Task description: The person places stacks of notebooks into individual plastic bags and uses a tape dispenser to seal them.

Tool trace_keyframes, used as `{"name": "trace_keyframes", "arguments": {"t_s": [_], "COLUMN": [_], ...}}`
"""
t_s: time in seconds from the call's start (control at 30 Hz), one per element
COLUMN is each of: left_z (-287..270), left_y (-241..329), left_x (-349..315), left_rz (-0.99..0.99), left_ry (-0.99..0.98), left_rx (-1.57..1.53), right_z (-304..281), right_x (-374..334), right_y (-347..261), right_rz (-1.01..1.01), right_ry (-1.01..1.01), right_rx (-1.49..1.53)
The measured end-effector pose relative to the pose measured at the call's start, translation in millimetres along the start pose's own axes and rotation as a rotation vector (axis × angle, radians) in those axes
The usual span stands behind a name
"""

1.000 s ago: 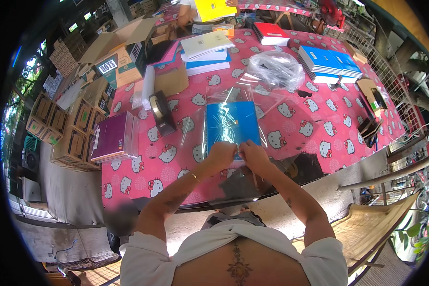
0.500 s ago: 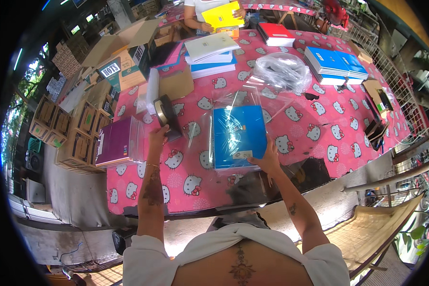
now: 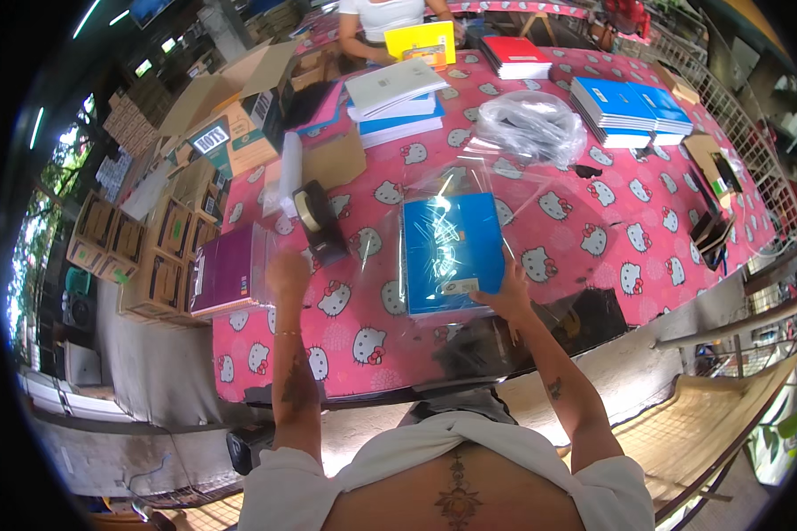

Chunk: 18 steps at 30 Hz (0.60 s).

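A stack of blue notebooks [image 3: 454, 243] lies before me in shiny clear plastic film [image 3: 447, 180]. At its lower right corner rests my right hand [image 3: 507, 290], thumb on top and fingers along the side, gripping it. My left hand [image 3: 288, 273] is smeared by motion beside the black tape dispenser [image 3: 328, 239], apart from it; the dispenser carries a roll of tape [image 3: 308, 209]. Whether the left fingers hold anything does not show. To the left of that hand is a stack of purple notebooks [image 3: 230, 270] in clear plastic.
Behind lie grey-white notebooks [image 3: 394, 87], a bundle of clear plastic [image 3: 531, 128], red notebooks [image 3: 515, 57] and more blue notebooks [image 3: 624, 106]. Across the pink table [image 3: 328, 341] a person holds a yellow notebook [image 3: 416, 42]. Open cartons [image 3: 239, 133] stand at the left.
My left hand has come off the tape dispenser, moving slightly toward me. The right hand keeps its place on the blue notebooks. Across the table, the yellow notebook has tilted more upright.
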<state>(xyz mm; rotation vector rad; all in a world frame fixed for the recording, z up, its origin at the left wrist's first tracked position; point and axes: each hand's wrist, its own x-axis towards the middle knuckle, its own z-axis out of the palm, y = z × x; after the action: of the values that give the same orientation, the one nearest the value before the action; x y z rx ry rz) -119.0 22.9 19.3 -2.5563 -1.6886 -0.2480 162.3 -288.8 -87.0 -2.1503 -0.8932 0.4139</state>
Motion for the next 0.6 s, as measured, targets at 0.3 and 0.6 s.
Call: {"name": "trace_keyframes", "arguments": {"t_s": [0.3, 0.6], "left_z": [-52, 7], "left_y": [196, 239], "left_x": [-39, -28], "left_rz": [1.338, 1.415], "left_ry": [-0.552, -0.572], "left_rx": [-0.419, 0.11], "right_z": [-4, -10], "right_x": [-5, -6], "right_y": [-13, -18], "right_rz": [0.124, 0.162], "right_ry": [-0.049, -0.08], "right_rx": [0.018, 0.046]}}
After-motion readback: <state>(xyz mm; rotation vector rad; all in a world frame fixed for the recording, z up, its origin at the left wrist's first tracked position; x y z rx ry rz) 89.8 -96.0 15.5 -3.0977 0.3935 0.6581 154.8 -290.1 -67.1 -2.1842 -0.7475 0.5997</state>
